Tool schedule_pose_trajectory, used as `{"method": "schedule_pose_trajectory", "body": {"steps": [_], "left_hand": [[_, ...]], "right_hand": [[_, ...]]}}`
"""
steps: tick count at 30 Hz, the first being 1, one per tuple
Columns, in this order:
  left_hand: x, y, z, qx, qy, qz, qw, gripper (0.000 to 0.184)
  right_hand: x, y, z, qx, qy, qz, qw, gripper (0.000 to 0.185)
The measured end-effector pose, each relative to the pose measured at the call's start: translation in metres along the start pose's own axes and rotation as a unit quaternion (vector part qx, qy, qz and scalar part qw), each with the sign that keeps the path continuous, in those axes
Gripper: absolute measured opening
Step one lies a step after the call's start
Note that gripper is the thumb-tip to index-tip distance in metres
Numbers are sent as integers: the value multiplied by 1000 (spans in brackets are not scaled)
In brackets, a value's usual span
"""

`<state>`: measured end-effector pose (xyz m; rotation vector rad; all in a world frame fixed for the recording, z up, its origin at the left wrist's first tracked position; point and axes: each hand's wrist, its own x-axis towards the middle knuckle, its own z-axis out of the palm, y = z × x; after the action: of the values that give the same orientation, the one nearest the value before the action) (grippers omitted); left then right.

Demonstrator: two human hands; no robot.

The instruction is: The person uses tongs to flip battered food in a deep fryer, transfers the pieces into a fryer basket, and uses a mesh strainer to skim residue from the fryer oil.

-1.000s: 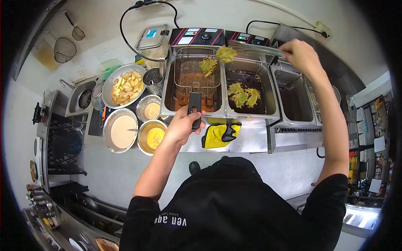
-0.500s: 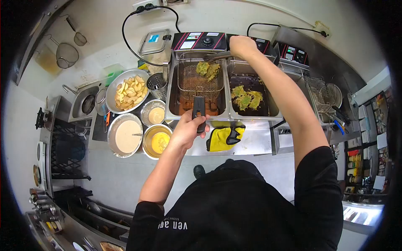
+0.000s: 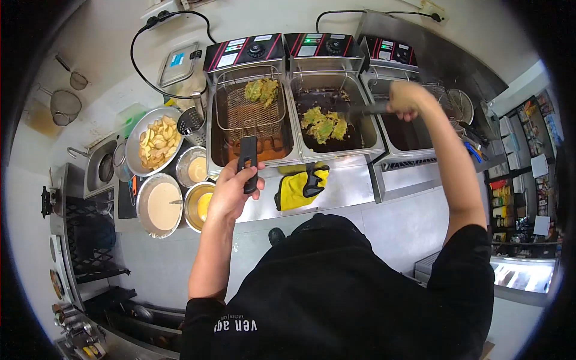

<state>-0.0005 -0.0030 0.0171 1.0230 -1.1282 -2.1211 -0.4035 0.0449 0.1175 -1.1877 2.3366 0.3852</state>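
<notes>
My left hand (image 3: 231,191) is wrapped round the black handle of a wire fryer basket (image 3: 252,114), which sits over the left fryer. At the basket's far right side lies a browned green fritter (image 3: 262,91). My right hand (image 3: 408,101) is closed on the end of tongs (image 3: 371,109), blurred by motion and reaching left over the middle fryer (image 3: 373,144). Their tips are close to a clump of green and yellow fritters (image 3: 324,125) in the dark oil; contact cannot be made out.
Left of the fryers stand a bowl of potato wedges (image 3: 159,143), a bowl of pale batter (image 3: 163,207) and two smaller bowls. A yellow and black glove (image 3: 300,189) lies on the front counter. The right fryer (image 3: 405,133) holds dark oil.
My right hand has swung the tongs from the fritter in the basket rightward to the middle fryer. My left hand keeps its hold on the basket handle. The camera view has shifted.
</notes>
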Motion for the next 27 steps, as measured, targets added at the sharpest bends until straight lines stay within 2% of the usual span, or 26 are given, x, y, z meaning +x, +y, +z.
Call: {"method": "schedule_pose_trajectory", "body": {"steps": [2, 6, 11, 15, 27], "left_hand": [[0, 0, 0, -4, 1, -3, 1000, 16], [2, 2, -2, 9, -6, -12, 1000, 16], [-1, 5, 3, 6, -5, -14, 1000, 15], [-1, 5, 2, 7, 3, -14, 1000, 14], [2, 3, -2, 10, -4, -22, 1000, 16]], "right_hand": [[12, 31, 35, 74, -52, 39, 995, 17], [34, 64, 88, 175, -45, 46, 982, 24], [61, 76, 127, 237, -13, 46, 970, 13], [59, 79, 133, 273, 30, 27, 961, 9], [68, 65, 128, 337, 1, 78, 938, 16]]}}
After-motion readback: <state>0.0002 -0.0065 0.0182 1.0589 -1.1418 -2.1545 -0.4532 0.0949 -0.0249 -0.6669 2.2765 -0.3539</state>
